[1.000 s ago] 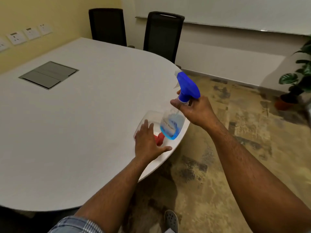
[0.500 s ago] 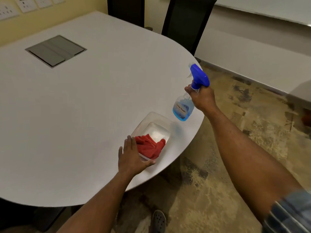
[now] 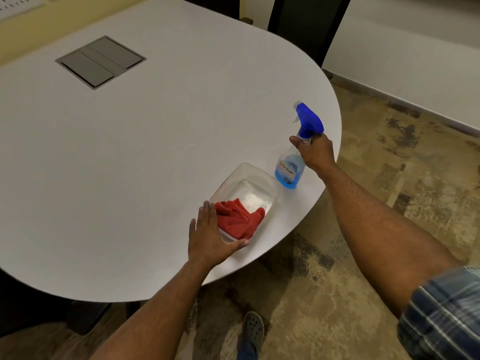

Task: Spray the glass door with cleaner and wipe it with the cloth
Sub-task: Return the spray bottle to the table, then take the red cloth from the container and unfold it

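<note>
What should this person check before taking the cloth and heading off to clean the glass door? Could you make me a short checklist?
1. Spray bottle gripped: ok, the right hand is closed around its neck.
2. Cleaner left in the bottle: ok, blue liquid fills the lower part.
3. Red cloth within reach: ok, it lies in the clear container, beside the left hand.
4. Cloth picked up: not ok, the left hand only rests on the container's rim, fingers flat.
5. Container safe on the white table: ok, though it sits near the edge.
6. Glass door located: cannot tell, no door is in view.
</note>
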`<state>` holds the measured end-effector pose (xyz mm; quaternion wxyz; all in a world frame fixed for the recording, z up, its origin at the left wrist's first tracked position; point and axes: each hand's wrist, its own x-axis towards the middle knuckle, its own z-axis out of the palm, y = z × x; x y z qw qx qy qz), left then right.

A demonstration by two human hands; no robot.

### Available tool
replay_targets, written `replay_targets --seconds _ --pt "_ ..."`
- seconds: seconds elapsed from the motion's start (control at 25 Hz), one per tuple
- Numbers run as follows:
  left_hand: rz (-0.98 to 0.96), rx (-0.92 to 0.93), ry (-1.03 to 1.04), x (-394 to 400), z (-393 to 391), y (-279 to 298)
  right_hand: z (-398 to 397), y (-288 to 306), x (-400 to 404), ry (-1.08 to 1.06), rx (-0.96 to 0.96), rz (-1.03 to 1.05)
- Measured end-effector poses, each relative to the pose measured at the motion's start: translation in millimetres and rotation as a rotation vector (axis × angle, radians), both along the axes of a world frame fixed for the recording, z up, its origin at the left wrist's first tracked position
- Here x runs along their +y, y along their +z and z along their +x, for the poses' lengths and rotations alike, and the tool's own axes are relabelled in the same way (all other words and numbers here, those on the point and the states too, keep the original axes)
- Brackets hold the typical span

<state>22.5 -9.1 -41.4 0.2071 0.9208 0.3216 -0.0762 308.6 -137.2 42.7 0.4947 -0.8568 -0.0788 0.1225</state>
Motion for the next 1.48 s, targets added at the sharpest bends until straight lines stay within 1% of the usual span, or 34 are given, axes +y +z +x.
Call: replay_targets --seconds 0.12,0.2,0.24,0.32,0.36,0.4,0.48,0.56,0.64,0.72,0.8,0.88,0.96,1.08,1.2,1.28,1.36,1.4,1.48 --pt "-0.004 -0.005 0.002 0.0 -0.7 0.1 -9.8 -8.8 -6.7 0.058 0.014 -0.066" --pt "-0.010 -0.011 0.000 0.4 -1.0 0.0 -26.4 -16.7 -15.0 0.013 0.031 -0.087" --pt "-0.011 -0.014 0.001 0.3 -1.5 -0.6 -39.4 -23.0 -19.5 -0.047 0.002 -0.089" --pt "-0.012 -0.020 0.006 -0.4 -2.3 -0.9 -73.4 -36.9 -27.2 -0.167 -0.137 -0.109" --pt "-0.018 -0.030 0.010 -0.7 -2.4 -0.2 -91.8 -42.2 -27.4 -0.161 -0.222 -0.140" --pt "-0.031 -0.047 0.018 -1.2 -2.5 0.1 -108.4 -44.0 -25.3 -0.082 -0.290 -0.179" --pt "-0.069 -0.090 0.040 -2.9 -2.3 3.4 -133.6 -36.8 -13.2 0.250 -0.330 -0.275" --pt "-0.083 -0.123 0.064 -4.0 -1.7 6.2 -146.4 -27.2 6.4 0.640 -0.347 -0.467" --pt "-0.081 -0.130 0.087 -4.8 -1.0 7.6 -153.1 -21.1 25.4 0.897 -0.386 -0.699" --pt "-0.100 -0.110 0.096 -4.3 -0.4 8.2 -156.2 -23.6 36.1 1.040 -0.372 -0.911" --pt "-0.105 -0.089 0.086 -3.5 -0.6 8.7 -157.4 -27.4 40.2 1.139 -0.311 -1.054" --pt "-0.097 -0.082 0.075 -4.3 -2.1 9.8 -155.2 -29.0 44.3 1.212 -0.257 -1.110" --pt "-0.101 -0.088 0.078 -4.7 -2.3 10.7 -151.1 -30.8 47.5 1.225 -0.254 -1.139" --pt "-0.107 -0.090 0.096 -5.5 -2.3 12.5 -146.9 -34.3 46.9 1.187 -0.312 -1.126" --pt "-0.109 -0.097 0.095 -4.4 -2.4 9.5 -143.4 -29.8 43.9 1.084 -0.298 -0.996" --pt "-0.109 -0.089 0.068 -3.3 -1.2 9.1 -135.9 -19.2 42.0 0.970 -0.215 -0.824" --pt "-0.077 -0.115 0.026 -4.3 4.7 16.0 -127.5 -3.0 39.6 0.834 -0.048 -0.600" --pt "-0.077 -0.164 0.026 -5.8 8.9 23.8 -123.9 6.3 38.8 0.787 0.020 -0.512" --pt "-0.121 -0.328 0.067 -10.1 17.7 44.4 -118.0 25.1 36.8 0.728 0.068 -0.404"
